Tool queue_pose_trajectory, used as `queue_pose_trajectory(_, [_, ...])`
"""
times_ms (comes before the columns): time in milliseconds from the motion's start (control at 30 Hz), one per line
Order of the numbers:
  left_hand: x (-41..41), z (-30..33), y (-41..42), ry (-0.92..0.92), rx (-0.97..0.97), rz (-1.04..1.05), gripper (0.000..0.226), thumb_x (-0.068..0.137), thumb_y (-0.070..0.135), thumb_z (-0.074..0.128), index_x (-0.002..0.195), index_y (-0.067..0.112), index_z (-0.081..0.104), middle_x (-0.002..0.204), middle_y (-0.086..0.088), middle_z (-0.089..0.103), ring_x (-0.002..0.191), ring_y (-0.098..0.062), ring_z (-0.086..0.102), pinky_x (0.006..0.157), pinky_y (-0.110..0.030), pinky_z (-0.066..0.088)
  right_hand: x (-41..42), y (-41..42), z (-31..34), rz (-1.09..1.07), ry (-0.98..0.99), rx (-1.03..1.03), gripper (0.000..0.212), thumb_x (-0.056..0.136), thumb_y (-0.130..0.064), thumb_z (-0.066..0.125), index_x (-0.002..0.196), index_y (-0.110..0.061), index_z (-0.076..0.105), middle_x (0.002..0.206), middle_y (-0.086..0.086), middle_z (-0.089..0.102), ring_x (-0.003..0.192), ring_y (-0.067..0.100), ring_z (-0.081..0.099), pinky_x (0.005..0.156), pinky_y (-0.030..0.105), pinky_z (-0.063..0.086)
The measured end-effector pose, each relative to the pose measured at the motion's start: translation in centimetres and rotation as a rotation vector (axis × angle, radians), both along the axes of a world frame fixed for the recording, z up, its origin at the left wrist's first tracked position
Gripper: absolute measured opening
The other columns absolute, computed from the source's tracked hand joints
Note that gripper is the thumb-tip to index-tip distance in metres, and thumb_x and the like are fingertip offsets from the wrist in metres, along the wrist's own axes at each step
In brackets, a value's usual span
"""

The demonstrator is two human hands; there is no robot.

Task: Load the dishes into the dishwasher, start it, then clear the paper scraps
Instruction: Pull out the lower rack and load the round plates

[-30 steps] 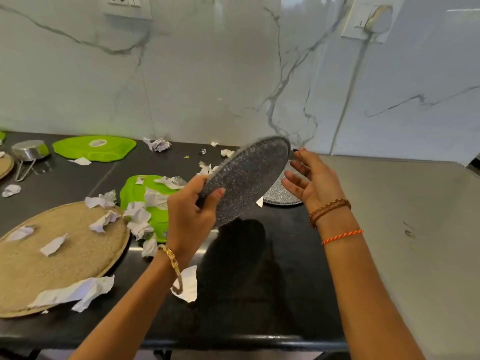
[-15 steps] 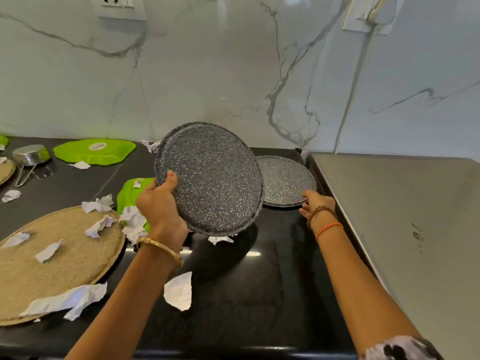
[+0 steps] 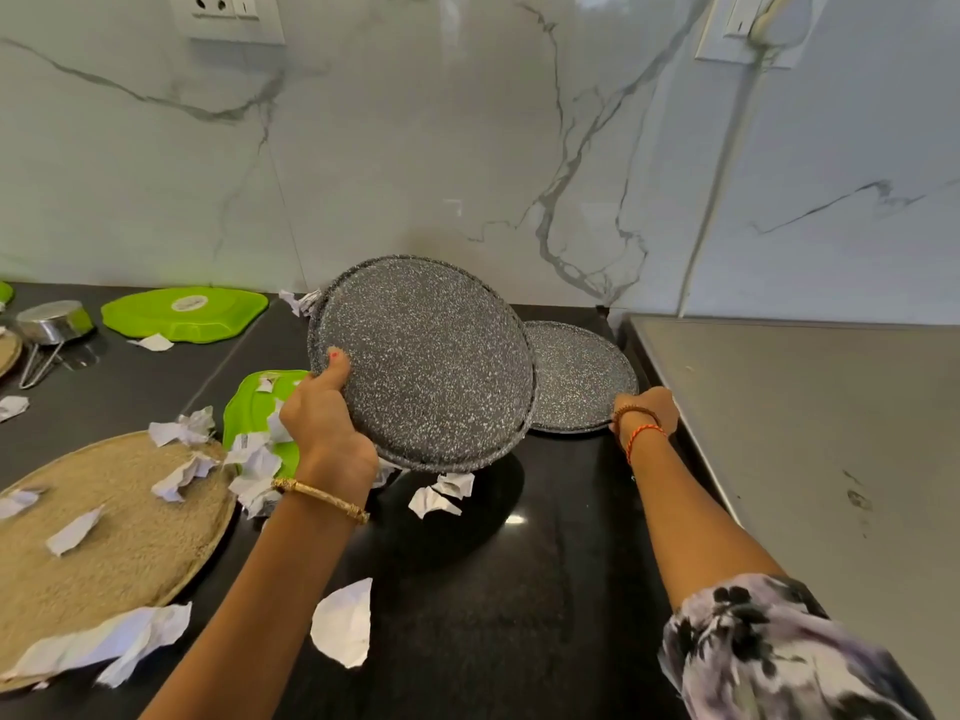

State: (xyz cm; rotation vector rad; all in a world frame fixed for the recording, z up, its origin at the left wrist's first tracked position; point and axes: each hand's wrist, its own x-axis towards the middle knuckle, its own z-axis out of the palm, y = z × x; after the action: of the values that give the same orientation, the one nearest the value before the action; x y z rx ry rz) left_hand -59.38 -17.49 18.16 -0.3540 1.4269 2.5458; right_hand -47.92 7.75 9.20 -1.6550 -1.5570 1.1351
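Observation:
My left hand [image 3: 327, 423] grips the left rim of a grey speckled plate [image 3: 431, 361] and holds it tilted above the black counter [image 3: 519, 589], thumb on its face. A second grey speckled plate [image 3: 582, 376] lies flat on the counter behind it, partly hidden. My right hand [image 3: 649, 413] is at that plate's near right edge; its fingers are hidden behind the wrist. White paper scraps [image 3: 343, 621] lie scattered over the counter.
A woven round mat [image 3: 104, 543] with scraps lies at the left. Two green plates [image 3: 182, 314] [image 3: 254, 402], and a steel pot [image 3: 52, 324] sit further back. A grey steel surface [image 3: 805, 433] borders the counter on the right. Marble wall behind.
The left hand has turned the held plate up from edge-on to face the camera. The right hand has dropped from beside it to the edge of the plate lying on the counter.

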Motion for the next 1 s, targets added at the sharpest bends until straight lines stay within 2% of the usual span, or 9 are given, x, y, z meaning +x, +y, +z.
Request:
queue_pose_trajectory(100, [0.4, 0.4, -0.2, 0.045, -0.001, -0.009, 0.021, 0.086, 0.011, 0.063, 0.068, 0.014, 0.052, 0.077, 0.0, 0.058, 0.075, -0.017, 0.058, 0.083, -0.037, 0.05, 0.3, -1.0, 1.1, -0.037, 0.07, 0.041, 0.015, 0.088, -0.015, 0.053, 0.088, -0.002, 0.06, 0.081, 0.014, 0.053, 0.075, 0.024, 0.049, 0.064, 0.03, 0.037])
queue_pose_trajectory(267, [0.4, 1.3, -0.5, 0.08, 0.017, -0.024, 0.017, 0.087, 0.013, 0.061, 0.071, 0.013, 0.056, 0.076, 0.001, 0.06, 0.066, -0.011, 0.057, 0.069, -0.029, 0.052, -0.6, -1.5, 4.2, -0.133, 0.356, 0.059, 0.007, 0.09, -0.015, 0.047, 0.095, -0.01, 0.047, 0.083, 0.009, 0.05, 0.073, 0.019, 0.047, 0.051, 0.025, 0.034])
queue_pose_trajectory(400, [0.9, 2.0, -1.1, 0.092, 0.042, 0.008, 0.015, 0.087, 0.013, 0.061, 0.073, 0.015, 0.056, 0.077, 0.001, 0.06, 0.066, -0.01, 0.057, 0.067, -0.029, 0.052, 0.4, -3.1, 7.6, -0.085, 0.412, 0.243, 0.008, 0.092, -0.012, 0.045, 0.094, -0.011, 0.038, 0.068, -0.005, 0.041, 0.058, 0.009, 0.04, 0.046, 0.017, 0.029])
queue_pose_trajectory(500, [1.4, 2.3, -1.7, 0.115, 0.063, 0.015, 0.015, 0.088, 0.013, 0.061, 0.074, 0.015, 0.056, 0.079, 0.0, 0.061, 0.067, -0.011, 0.059, 0.068, -0.03, 0.053, 1.5, -5.0, 9.5, -0.028, 0.359, 0.448, 0.01, 0.092, -0.011, 0.047, 0.095, -0.013, 0.037, 0.066, -0.009, 0.044, 0.058, 0.009, 0.043, 0.049, 0.018, 0.033])
queue_pose_trajectory(567, [1.7, 2.4, -2.1, 0.149, 0.067, 0.012, 0.016, 0.089, 0.014, 0.059, 0.074, 0.017, 0.056, 0.078, 0.001, 0.061, 0.067, -0.01, 0.058, 0.067, -0.028, 0.053, 2.3, -6.1, 10.6, 0.008, 0.299, 0.556, 0.009, 0.091, -0.01, 0.045, 0.1, -0.011, 0.042, 0.07, -0.005, 0.052, 0.061, 0.015, 0.046, 0.053, 0.025, 0.034])
queue_pose_trajectory(667, [2.0, 2.5, -2.4, 0.304, 0.011, 0.007, 0.019, 0.09, 0.013, 0.058, 0.072, 0.019, 0.057, 0.075, 0.003, 0.059, 0.069, -0.01, 0.056, 0.068, -0.025, 0.052, 3.3, -7.3, 12.3, 0.04, 0.104, 0.741, 0.022, 0.093, -0.011, 0.043, 0.113, -0.004, 0.045, 0.085, 0.009, 0.062, 0.073, 0.025, 0.054, 0.059, 0.025, 0.03])
queue_pose_trajectory(767, [2.5, 2.9, -2.5, 0.477, -0.054, 0.005, 0.02, 0.089, 0.009, 0.059, 0.073, 0.021, 0.058, 0.075, 0.006, 0.059, 0.068, -0.006, 0.052, 0.068, -0.022, 0.05, 4.0, -8.3, 13.2, 0.051, 0.004, 0.861, 0.023, 0.095, -0.012, 0.041, 0.116, -0.004, 0.044, 0.088, 0.01, 0.062, 0.076, 0.025, 0.055, 0.061, 0.026, 0.032])
queue_pose_trajectory(867, [2.9, 3.6, -2.7, 0.555, -0.045, -0.009, 0.022, 0.088, 0.008, 0.059, 0.071, 0.022, 0.058, 0.073, 0.006, 0.058, 0.067, -0.006, 0.05, 0.067, -0.023, 0.049, 5.0, -9.3, 13.4, -0.056, 0.095, 0.842, 0.023, 0.093, -0.009, 0.042, 0.115, -0.002, 0.045, 0.081, 0.003, 0.054, 0.072, 0.019, 0.048, 0.061, 0.028, 0.034])
queue_pose_trajectory(1000, [3.7, 4.5, -2.6, 0.532, 0.041, -0.127, 0.019, 0.088, 0.009, 0.06, 0.073, 0.021, 0.062, 0.068, 0.01, 0.063, 0.069, -0.01, 0.054, 0.069, -0.028, 0.051, 7.9, -10.0, 13.5, -0.345, 0.43, 0.653, 0.02, 0.09, -0.005, 0.047, 0.11, -0.002, 0.049, 0.085, 0.003, 0.053, 0.077, 0.017, 0.049, 0.067, 0.022, 0.036])
